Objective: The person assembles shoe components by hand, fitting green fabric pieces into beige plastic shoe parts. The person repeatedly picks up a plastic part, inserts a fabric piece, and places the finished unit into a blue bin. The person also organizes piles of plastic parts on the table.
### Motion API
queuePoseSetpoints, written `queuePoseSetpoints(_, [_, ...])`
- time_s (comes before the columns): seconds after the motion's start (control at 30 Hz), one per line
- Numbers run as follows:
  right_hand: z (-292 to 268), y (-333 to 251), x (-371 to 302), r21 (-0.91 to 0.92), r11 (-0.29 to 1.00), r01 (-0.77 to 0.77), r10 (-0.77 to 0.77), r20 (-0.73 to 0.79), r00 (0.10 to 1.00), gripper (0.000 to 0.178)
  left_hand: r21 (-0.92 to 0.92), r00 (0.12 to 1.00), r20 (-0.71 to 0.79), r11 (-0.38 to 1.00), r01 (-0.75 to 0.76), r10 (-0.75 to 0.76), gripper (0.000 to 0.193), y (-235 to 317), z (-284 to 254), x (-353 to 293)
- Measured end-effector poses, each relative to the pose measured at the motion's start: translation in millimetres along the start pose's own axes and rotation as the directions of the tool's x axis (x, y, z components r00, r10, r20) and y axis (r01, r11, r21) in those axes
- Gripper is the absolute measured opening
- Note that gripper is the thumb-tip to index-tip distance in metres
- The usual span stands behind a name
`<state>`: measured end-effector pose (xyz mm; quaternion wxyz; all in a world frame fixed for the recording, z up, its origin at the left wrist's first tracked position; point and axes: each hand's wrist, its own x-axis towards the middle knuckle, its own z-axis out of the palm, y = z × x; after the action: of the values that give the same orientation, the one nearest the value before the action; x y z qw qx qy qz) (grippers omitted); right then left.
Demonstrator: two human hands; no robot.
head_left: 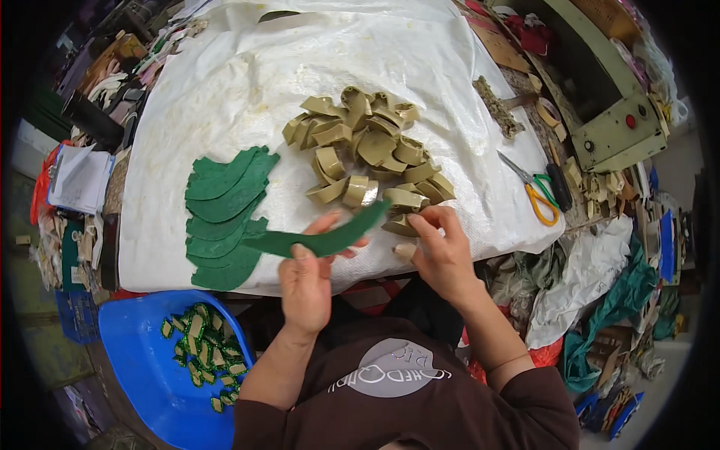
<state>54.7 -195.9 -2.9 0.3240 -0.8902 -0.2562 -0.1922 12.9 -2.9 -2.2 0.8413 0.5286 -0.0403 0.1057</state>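
Note:
My left hand [307, 281] is closed on a long curved strip of green material [334, 241], pinched between thumb and fingers; the strip's far end points up to the right. My right hand [444, 251] is at the near edge of a pile of khaki, curved, heel-shaped pieces [379, 146]. Its curled fingertips are at the nearest khaki piece [399, 225], and a pale covering shows at a fingertip. More green strips [225, 214] lie overlapped in a fanned stack to the left of the pile, one end of the held strip just over their edge.
A white sheet [247, 82] covers the table. Orange-and-green-handled scissors [536, 187] lie at the right, near a green-grey machine [619, 131]. Below the table's left front edge is a blue bin [139, 360] holding green-edged tan pieces [202, 345]. Bags and scraps crowd the lower right.

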Motion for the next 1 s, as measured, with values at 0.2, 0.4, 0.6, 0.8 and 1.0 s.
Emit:
queuePoseSetpoints(0.2, [-2.1, 7.5, 4.4, 0.040, 0.999, 0.022, -0.025, 0.080, 0.996, 0.041, 0.118, 0.974, 0.213, 0.991, 0.056, -0.081, 0.059, -23.5, 23.2, 12.5])
queuePoseSetpoints(0.4, [-15.2, 18.2, -7.2, 0.082, 0.995, -0.056, 0.041, 0.179, 0.983, 0.048, 0.064, 0.982, 0.148, 0.992, 0.111, -0.119, 0.055, -22.0, 24.7, 11.4])
queuePoseSetpoints(0.6, [-26.0, 24.4, -21.8, 0.070, 0.989, -0.132, 0.119, 0.157, 0.980, 0.046, -0.251, 0.975, -0.048, 0.947, 0.200, -0.218, 0.047, -7.1, 12.8, -0.3])
queuePoseSetpoints(0.8, [-25.1, -36.7, 3.2, 0.681, 0.731, 0.053, 0.023, -0.103, 0.994, 0.042, -0.325, 0.965, -0.168, 0.935, 0.141, -0.203, 0.046, -6.8, 16.9, -10.7])
queuePoseSetpoints(1.0, [13.2, -47.6, 18.0, 0.560, 0.770, 0.306, -0.178, -0.271, 0.946, 0.042, -0.377, 0.971, -0.079, 0.908, 0.182, -0.227, 0.038, 11.1, 27.7, -17.6])
